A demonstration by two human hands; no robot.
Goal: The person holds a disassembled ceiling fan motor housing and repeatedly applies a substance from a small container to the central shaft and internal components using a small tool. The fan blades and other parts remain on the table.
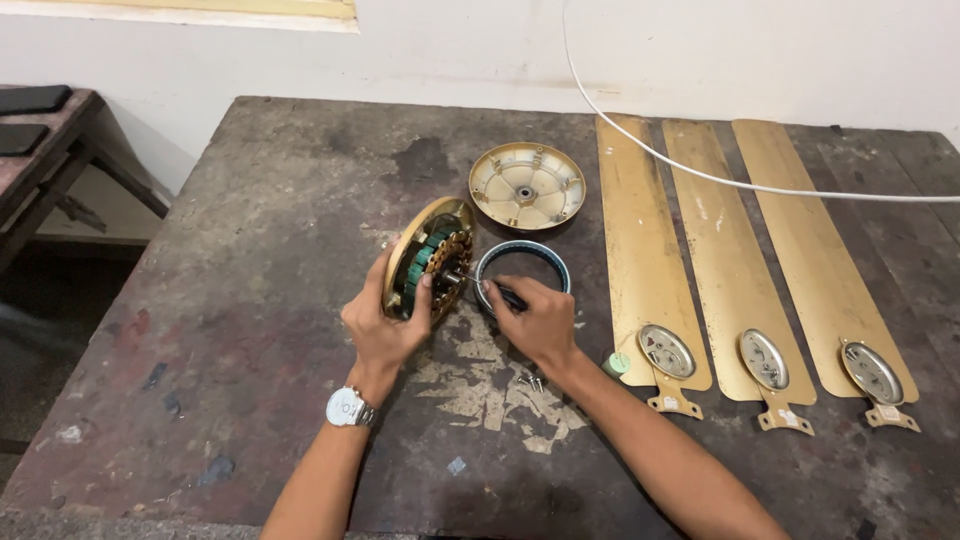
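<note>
Two hands are engaged: the motor body (428,262) is best kept tilted, clasped firmly by the left hand (383,325), while the right hand (535,320), closed on a dark tool (505,295), works squarely at its centre.

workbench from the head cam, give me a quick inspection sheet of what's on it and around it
surface: dark worn workbench, stained, with patches of flaked pale paint.
job's things: gold motor housing with windings, tilted on edge; dark tool pointed at its middle.
clutter: round gold cover lying open side up; blue-edged ring; three gold fan blades side by side; small screws; small green cap.
grips: left hand holds the housing, watch on wrist; right hand holds the tool.
cables: white cable crossing over the blades.
surroundings: pale wall; second table at left.
</note>
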